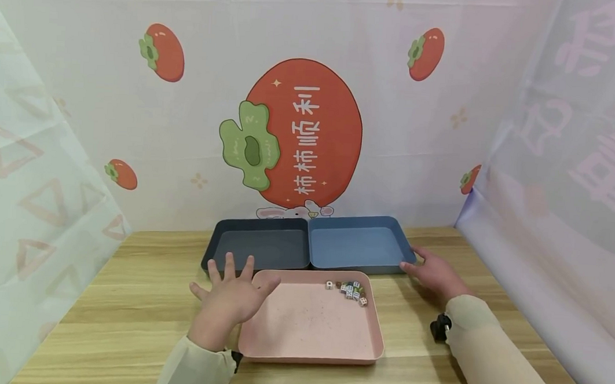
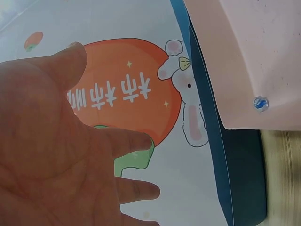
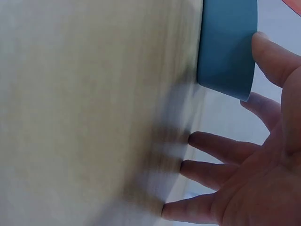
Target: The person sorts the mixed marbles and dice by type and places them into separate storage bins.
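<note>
My left hand [image 1: 232,300] hovers over the left edge of the pink tray [image 1: 299,357] with its fingers spread and nothing in them. Its palm [image 2: 56,155] shows in the left wrist view, beside a small blue-and-white glass marble [image 2: 261,104] lying in a corner of that tray. My right hand [image 1: 435,274] is at the front right corner of the blue tray [image 1: 361,269]. In the right wrist view its thumb [image 3: 273,59] is right at the tray's rim, the forefinger is by the corner, and the other fingers are extended apart.
White dice [image 1: 350,290] and a few darker small pieces cluster in the pink tray's far right corner. A dark navy tray [image 1: 259,263] stands left of the blue one, both behind the pink tray. Printed cloth [image 1: 196,122] hangs behind and beside the wooden table [image 1: 140,299].
</note>
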`<state>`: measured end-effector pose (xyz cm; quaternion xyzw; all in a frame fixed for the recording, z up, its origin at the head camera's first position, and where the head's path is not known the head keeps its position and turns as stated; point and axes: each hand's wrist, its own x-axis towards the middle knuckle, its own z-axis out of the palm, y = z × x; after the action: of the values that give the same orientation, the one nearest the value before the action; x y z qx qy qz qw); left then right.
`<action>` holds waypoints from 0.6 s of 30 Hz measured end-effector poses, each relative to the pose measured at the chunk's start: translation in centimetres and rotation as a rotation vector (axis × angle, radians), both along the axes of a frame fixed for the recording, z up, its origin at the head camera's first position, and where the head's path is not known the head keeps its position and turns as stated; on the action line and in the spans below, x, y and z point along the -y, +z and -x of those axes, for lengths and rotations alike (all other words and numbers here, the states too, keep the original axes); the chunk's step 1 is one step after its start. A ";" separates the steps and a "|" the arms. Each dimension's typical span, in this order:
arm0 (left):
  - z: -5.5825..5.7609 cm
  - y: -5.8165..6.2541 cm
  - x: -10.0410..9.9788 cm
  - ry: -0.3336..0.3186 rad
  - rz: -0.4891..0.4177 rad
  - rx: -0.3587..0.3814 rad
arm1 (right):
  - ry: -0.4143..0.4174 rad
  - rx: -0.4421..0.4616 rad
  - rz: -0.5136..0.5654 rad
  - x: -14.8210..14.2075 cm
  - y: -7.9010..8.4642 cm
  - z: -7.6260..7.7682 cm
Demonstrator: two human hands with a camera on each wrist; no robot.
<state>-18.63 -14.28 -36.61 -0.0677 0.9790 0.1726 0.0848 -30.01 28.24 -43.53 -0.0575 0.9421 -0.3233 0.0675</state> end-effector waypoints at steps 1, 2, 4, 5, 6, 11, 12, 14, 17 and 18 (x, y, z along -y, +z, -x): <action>0.0 0.0 0.0 -0.001 0.002 -0.003 | 0.002 0.012 0.001 0.0 0.1 -0.1; 0.0 0.0 0.0 -0.002 0.002 -0.004 | 0.000 0.022 0.003 0.0 0.2 -0.1; 0.0 -0.1 -0.1 -0.004 0.002 -0.005 | 0.002 0.033 -0.006 0.0 0.3 0.0; 0.0 -0.1 -0.1 -0.005 0.005 -0.005 | 0.003 0.039 -0.011 0.0 0.4 0.0; 0.0 -0.2 -0.1 -0.004 0.007 -0.004 | 0.002 0.045 -0.015 0.0 0.5 0.1; 0.0 -0.2 -0.1 -0.002 0.016 -0.002 | 0.002 0.059 -0.020 -0.1 0.5 0.3; 0.0 -0.2 -0.1 -0.002 0.017 -0.002 | -0.001 0.058 -0.019 -0.1 0.5 0.3; 0.1 -0.3 -0.1 -0.002 0.020 -0.003 | 0.000 0.054 -0.019 -0.1 0.5 0.4; 0.1 -0.4 0.1 -0.008 0.024 -0.006 | 0.000 0.047 -0.025 -0.1 0.5 0.5; 0.1 -0.5 0.2 -0.014 0.025 -0.010 | 0.000 0.045 -0.027 -0.1 0.5 0.5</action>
<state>-18.77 -14.51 -37.10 -0.0608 0.9820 0.1601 0.0802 -30.52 28.34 -43.05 -0.0492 0.9447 -0.3118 0.0892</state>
